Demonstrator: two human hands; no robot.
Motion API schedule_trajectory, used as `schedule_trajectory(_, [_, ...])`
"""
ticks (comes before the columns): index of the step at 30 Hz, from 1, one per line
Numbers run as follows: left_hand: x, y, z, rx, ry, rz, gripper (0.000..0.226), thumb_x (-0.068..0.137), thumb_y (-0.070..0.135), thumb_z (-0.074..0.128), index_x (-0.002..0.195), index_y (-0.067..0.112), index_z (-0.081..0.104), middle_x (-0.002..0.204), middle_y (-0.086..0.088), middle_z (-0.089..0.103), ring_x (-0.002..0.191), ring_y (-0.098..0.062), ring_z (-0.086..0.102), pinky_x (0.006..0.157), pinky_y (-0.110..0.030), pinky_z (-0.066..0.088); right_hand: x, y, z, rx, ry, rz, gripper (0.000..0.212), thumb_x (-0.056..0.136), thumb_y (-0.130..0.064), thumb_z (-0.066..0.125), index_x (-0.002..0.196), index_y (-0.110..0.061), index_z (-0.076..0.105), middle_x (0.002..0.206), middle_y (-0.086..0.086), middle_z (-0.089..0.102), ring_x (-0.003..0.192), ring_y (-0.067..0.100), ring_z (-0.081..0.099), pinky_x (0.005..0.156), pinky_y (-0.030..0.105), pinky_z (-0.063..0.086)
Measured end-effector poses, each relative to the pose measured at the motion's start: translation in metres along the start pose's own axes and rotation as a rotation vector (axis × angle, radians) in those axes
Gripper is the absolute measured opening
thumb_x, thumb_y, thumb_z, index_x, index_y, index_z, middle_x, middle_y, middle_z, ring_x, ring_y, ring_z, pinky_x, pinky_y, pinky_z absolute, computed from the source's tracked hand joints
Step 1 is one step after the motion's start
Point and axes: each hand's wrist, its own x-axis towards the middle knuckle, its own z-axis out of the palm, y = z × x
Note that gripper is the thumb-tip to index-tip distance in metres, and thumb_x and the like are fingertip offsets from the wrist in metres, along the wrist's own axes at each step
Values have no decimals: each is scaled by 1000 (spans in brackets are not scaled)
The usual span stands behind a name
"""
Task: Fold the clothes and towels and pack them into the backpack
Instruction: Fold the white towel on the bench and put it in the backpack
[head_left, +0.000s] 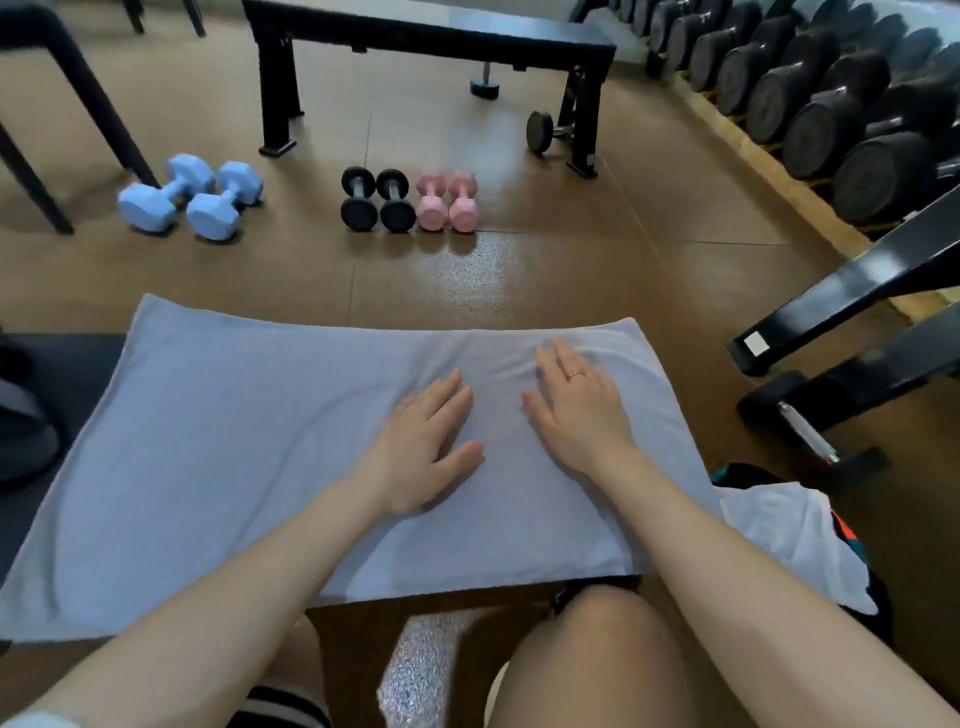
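Note:
A pale blue towel lies spread flat on the gym floor in front of me, partly over a dark mat at the left. My left hand rests palm down on its middle with fingers straight. My right hand lies flat beside it, a little farther out, fingers spread, a ring on one finger. Small wrinkles show in the cloth near the right hand. A pile of white and coloured clothes sits at the towel's right end. A dark bag-like object is cut off at the left edge; I cannot tell whether it is the backpack.
Beyond the towel stand blue dumbbells, small black dumbbells and pink dumbbells. A black bench is farther back. A rack of black dumbbells lines the right side, with a black bench frame near the towel's right.

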Motion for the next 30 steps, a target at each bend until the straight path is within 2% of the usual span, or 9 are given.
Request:
schedule_trajectory(3, [-34,-10,-26,-153,219,-111,69,81,53,24,125,10,55,129,-5,55,114,-23,56,92,-31,43,10,-82,0,141,64,-241,44,97,-36,41,134,-12,46,149,9,36,135,23,36,105,34,29])
schedule_trajectory(7, [-97,-41,-62,8,398,-309,41,90,40,33,107,17,62,103,-1,62,88,-22,59,72,-35,46,26,-182,13,317,5,-476,28,96,-14,40,119,-11,56,124,9,56,113,29,52,89,42,44])
schedule_trajectory(11, [-160,-87,-83,97,547,-596,17,94,22,50,101,13,62,96,-3,60,89,-24,57,72,-35,43,32,-263,26,310,-133,-703,42,95,-3,33,131,-18,46,134,3,50,119,24,48,92,36,39])
schedule_trajectory(14, [-196,-109,-92,187,604,-796,23,92,26,54,108,10,60,102,-8,56,97,-28,54,74,-36,43,32,-306,33,159,-126,-846,39,94,-4,35,129,-18,46,132,2,47,117,25,45,83,33,39])
schedule_trajectory(17, [-211,-116,-93,173,527,-965,35,90,41,53,112,13,55,106,-5,55,99,-26,53,75,-36,44,39,-332,38,68,-67,-981,41,87,2,39,123,-16,51,128,3,48,107,29,51,73,37,46])
schedule_trajectory(20, [-206,-117,-91,80,475,-962,28,89,44,54,93,16,55,84,2,56,84,-22,55,65,-35,44,58,-342,47,-75,-78,-1004,39,86,3,40,119,-15,52,121,7,49,100,31,55,65,35,39])
schedule_trajectory(24, [-199,-119,-95,-99,598,-923,18,90,32,55,83,16,54,70,2,56,74,-21,55,63,-36,44,91,-330,47,-169,-4,-908,17,92,-2,41,103,-10,52,106,10,50,91,34,56,57,35,33])
schedule_trajectory(27, [-199,-117,-100,-166,763,-813,14,91,28,56,82,18,52,66,0,56,63,-14,54,56,-27,38,118,-314,40,-113,46,-737,13,96,-11,41,106,-10,49,109,13,45,92,38,55,60,36,32])
schedule_trajectory(30, [-204,-118,-104,-140,787,-796,12,89,28,59,81,20,54,64,1,57,59,-6,52,52,-19,34,142,-307,40,1,-20,-567,24,96,-14,37,116,-15,51,121,15,41,95,41,54,70,38,37])
